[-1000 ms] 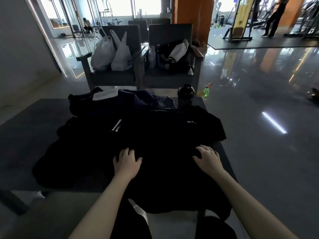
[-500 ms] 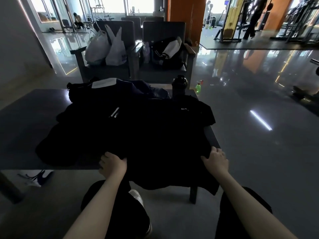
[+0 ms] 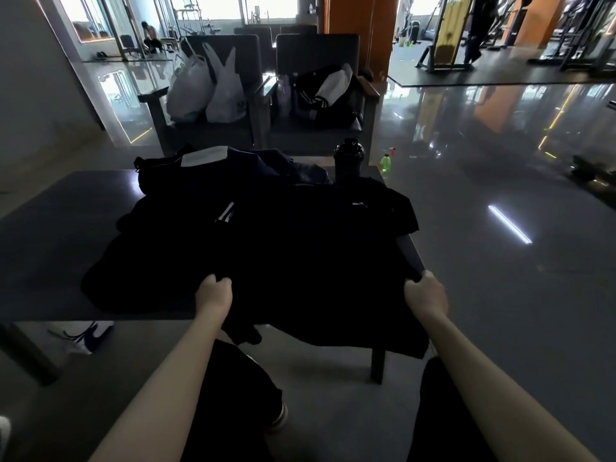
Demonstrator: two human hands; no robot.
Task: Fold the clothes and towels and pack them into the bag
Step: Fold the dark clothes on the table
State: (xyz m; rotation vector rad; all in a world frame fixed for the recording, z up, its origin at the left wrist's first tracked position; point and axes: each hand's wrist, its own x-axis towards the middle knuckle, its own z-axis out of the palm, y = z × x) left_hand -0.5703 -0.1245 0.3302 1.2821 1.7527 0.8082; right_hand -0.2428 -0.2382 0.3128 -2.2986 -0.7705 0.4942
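A black T-shirt with a small white logo lies spread across the dark table, its lower hem hanging over the near edge. My left hand grips the shirt's near left part in a fist. My right hand grips its near right part by the table's right edge. More dark clothes lie heaped to the left, one with white stripes. A dark bag with a white patch sits at the back of the table, bluish cloth beside it.
A black shaker bottle stands at the table's far right corner. A green bottle is on the floor beyond. Two armchairs behind hold white plastic bags and a black bag. A sneaker lies under the table's left side.
Both hands went from lying flat on the shirt to gripping its near part in fists. The view has pulled back from the table.
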